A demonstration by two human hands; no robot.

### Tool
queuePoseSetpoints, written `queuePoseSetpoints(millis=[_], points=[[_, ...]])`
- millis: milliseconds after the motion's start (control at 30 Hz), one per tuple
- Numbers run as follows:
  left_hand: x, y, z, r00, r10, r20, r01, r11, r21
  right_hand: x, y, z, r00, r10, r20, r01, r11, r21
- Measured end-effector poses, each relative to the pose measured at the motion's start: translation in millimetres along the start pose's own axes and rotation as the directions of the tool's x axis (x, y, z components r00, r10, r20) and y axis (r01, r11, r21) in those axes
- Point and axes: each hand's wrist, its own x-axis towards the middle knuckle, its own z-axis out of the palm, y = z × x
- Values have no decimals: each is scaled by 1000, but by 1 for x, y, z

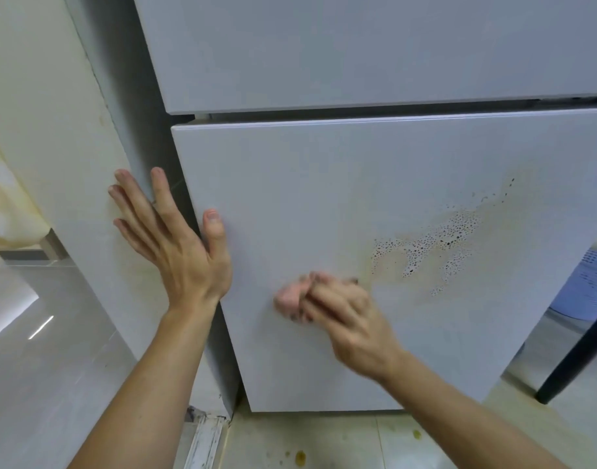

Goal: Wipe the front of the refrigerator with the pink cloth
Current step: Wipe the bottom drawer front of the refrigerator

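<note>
The grey refrigerator fills the view, with an upper door and a lower door split by a dark gap. My right hand grips a bunched pink cloth and presses it against the lower door; hand and cloth are motion-blurred. To the right of the cloth spreads a brownish wet stain with dark droplets on the door. My left hand lies flat with straight fingers on the door's left edge, its thumb on the front face.
A cream wall panel with yellowish stains stands left of the refrigerator. Pale floor tiles below carry a few yellow spots. A black table leg and a blue-white basket sit at the right.
</note>
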Motion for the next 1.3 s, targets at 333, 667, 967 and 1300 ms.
queuePoseSetpoints(millis=[333, 667, 967, 1300], points=[[-1, 14, 9, 996, -1, -93, -2, 999, -33, 56, 23, -49, 982, 75, -173, -110, 972, -205], [-4, 15, 13, 993, -6, -120, -2, 998, -67, 62, 34, -48, 930, 171, -325, -228, 963, -144], [-4, 14, 13, 990, 13, -141, -22, 998, -64, -62, 23, -35, 990, -18, 139, 33, 993, -111], [-4, 22, 8, 990, 74, -117, -85, 993, -87, 115, 86, -113, 838, 256, -482, -350, 930, -114]])
